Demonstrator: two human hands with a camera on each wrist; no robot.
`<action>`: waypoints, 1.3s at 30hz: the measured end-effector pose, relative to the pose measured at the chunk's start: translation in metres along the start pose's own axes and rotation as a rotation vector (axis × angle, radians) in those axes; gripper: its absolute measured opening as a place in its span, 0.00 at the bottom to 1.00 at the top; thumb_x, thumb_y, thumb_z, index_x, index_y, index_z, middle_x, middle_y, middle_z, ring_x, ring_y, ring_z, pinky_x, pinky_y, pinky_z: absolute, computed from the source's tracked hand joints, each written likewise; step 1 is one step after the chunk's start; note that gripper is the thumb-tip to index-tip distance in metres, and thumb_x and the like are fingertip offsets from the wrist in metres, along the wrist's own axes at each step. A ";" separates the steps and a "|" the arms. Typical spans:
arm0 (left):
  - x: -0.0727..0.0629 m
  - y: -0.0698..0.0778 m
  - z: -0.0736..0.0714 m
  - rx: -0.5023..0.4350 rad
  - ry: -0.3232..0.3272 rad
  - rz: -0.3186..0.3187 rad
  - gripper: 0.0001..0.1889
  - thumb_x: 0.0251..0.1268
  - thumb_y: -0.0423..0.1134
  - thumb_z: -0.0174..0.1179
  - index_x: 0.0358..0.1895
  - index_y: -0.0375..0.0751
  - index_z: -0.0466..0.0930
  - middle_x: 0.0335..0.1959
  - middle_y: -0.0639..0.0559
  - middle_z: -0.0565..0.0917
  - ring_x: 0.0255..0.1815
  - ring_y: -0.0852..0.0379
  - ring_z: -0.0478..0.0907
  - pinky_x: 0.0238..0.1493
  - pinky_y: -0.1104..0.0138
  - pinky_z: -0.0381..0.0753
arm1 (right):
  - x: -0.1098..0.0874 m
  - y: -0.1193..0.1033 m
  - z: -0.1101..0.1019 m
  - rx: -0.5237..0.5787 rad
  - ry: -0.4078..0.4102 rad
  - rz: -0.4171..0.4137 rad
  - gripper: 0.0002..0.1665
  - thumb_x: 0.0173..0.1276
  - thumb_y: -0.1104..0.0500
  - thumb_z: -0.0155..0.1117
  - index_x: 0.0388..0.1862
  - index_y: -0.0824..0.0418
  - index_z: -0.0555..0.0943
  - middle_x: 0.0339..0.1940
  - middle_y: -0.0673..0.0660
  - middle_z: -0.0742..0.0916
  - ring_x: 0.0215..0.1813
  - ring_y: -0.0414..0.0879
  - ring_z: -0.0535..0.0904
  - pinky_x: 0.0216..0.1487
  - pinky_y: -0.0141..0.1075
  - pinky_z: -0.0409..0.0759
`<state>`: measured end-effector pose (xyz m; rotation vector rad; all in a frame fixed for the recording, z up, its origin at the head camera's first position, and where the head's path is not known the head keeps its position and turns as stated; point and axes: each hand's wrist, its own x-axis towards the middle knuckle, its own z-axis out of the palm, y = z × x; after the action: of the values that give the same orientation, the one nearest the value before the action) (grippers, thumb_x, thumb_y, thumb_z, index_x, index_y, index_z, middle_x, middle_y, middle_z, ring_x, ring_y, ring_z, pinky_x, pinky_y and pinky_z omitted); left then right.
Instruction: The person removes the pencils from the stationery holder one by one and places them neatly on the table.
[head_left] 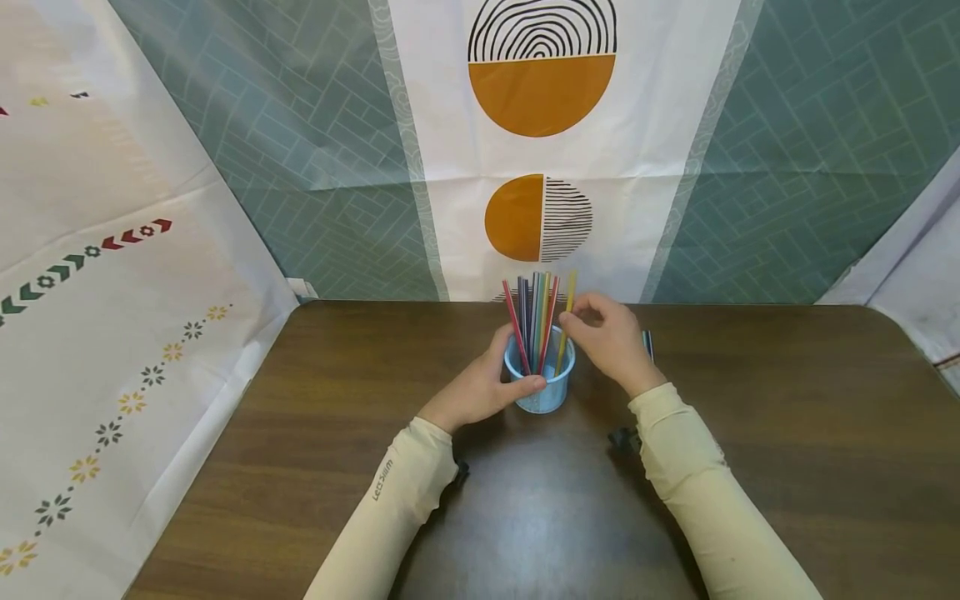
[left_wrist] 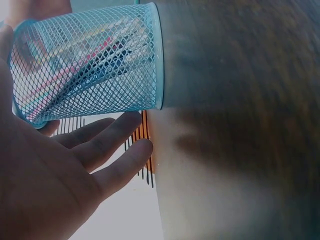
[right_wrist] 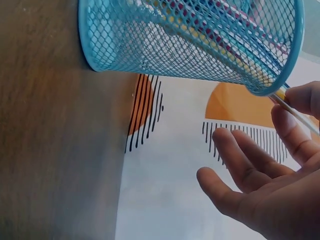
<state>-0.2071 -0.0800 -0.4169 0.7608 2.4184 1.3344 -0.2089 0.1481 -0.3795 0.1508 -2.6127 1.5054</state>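
A light blue mesh pencil cup (head_left: 543,398) stands upright on the brown table, and several coloured pencils (head_left: 534,308) lean inside it. My left hand (head_left: 478,390) holds the cup from its left side near the rim, thumb across the front. In the left wrist view its lower fingers (left_wrist: 117,167) spread loosely below the mesh wall. At the cup's right rim, my right hand (head_left: 611,340) pinches a yellow pencil (head_left: 570,296) between thumb and index finger; the pencil's lower end is inside the cup. The other right fingers (right_wrist: 240,162) are apart from the cup.
Behind my right wrist, the ends of a few dark and blue sticks (head_left: 648,343) show on the table (head_left: 787,417). A patterned cloth (head_left: 540,158) hangs along the table's back edge, and a white cloth (head_left: 112,333) borders the left side.
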 end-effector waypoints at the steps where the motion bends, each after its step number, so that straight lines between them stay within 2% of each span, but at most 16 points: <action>1: 0.000 0.000 0.000 0.002 0.001 0.000 0.49 0.64 0.63 0.64 0.79 0.64 0.40 0.73 0.52 0.64 0.67 0.53 0.68 0.69 0.51 0.66 | 0.000 0.000 -0.001 0.002 0.008 -0.003 0.12 0.73 0.52 0.64 0.39 0.60 0.78 0.52 0.62 0.85 0.59 0.61 0.80 0.60 0.57 0.77; 8: 0.000 0.000 0.000 0.010 0.001 0.001 0.48 0.65 0.64 0.64 0.79 0.64 0.40 0.73 0.53 0.64 0.67 0.52 0.69 0.69 0.51 0.67 | 0.000 0.001 -0.006 0.039 0.057 -0.032 0.11 0.73 0.55 0.64 0.38 0.62 0.77 0.48 0.62 0.85 0.58 0.61 0.80 0.60 0.57 0.76; 17: 0.003 0.000 -0.002 -0.001 0.011 -0.002 0.49 0.64 0.65 0.64 0.79 0.66 0.41 0.75 0.53 0.62 0.67 0.52 0.68 0.69 0.49 0.67 | 0.001 -0.010 -0.012 0.085 0.094 -0.063 0.11 0.73 0.55 0.63 0.42 0.62 0.78 0.53 0.62 0.83 0.57 0.60 0.80 0.57 0.56 0.79; 24: 0.001 0.000 0.000 0.003 0.011 -0.013 0.49 0.63 0.66 0.63 0.79 0.68 0.41 0.75 0.53 0.62 0.67 0.52 0.68 0.68 0.49 0.67 | -0.004 -0.019 -0.016 0.083 0.179 -0.175 0.08 0.71 0.58 0.64 0.41 0.63 0.80 0.55 0.60 0.85 0.55 0.56 0.82 0.59 0.53 0.78; 28: 0.001 0.000 0.000 0.001 0.015 -0.011 0.48 0.64 0.65 0.64 0.79 0.68 0.41 0.75 0.53 0.62 0.68 0.51 0.68 0.68 0.48 0.67 | -0.007 -0.027 -0.020 0.067 0.233 -0.231 0.08 0.70 0.59 0.65 0.42 0.63 0.82 0.54 0.57 0.85 0.55 0.54 0.82 0.57 0.53 0.80; 30: 0.001 0.000 0.000 0.002 0.016 -0.011 0.48 0.64 0.64 0.64 0.79 0.68 0.40 0.75 0.53 0.62 0.68 0.52 0.67 0.68 0.48 0.67 | -0.008 -0.030 -0.022 0.064 0.257 -0.241 0.09 0.70 0.59 0.65 0.43 0.63 0.83 0.54 0.56 0.86 0.54 0.51 0.83 0.54 0.49 0.82; 33: 0.001 0.000 0.001 -0.001 0.011 -0.018 0.49 0.64 0.64 0.65 0.79 0.68 0.40 0.75 0.54 0.61 0.68 0.52 0.67 0.68 0.49 0.68 | -0.012 -0.035 -0.027 0.090 0.292 -0.246 0.07 0.69 0.61 0.66 0.42 0.64 0.83 0.53 0.54 0.86 0.51 0.46 0.84 0.50 0.39 0.84; 36: 0.000 0.000 0.002 -0.006 0.010 -0.023 0.49 0.63 0.65 0.65 0.79 0.67 0.40 0.74 0.53 0.62 0.67 0.51 0.68 0.67 0.49 0.69 | -0.015 -0.037 -0.033 0.133 0.323 -0.245 0.07 0.69 0.62 0.66 0.43 0.65 0.83 0.52 0.52 0.86 0.49 0.42 0.83 0.44 0.29 0.82; 39: 0.000 0.000 0.002 -0.002 0.017 -0.024 0.49 0.63 0.65 0.64 0.79 0.66 0.41 0.73 0.53 0.64 0.65 0.51 0.69 0.66 0.49 0.70 | -0.016 -0.039 -0.040 0.186 0.342 -0.250 0.09 0.69 0.62 0.65 0.45 0.67 0.83 0.52 0.54 0.86 0.48 0.41 0.81 0.42 0.27 0.80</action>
<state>-0.2064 -0.0789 -0.4182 0.7207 2.4315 1.3393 -0.1854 0.1641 -0.3290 0.2079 -2.1050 1.5273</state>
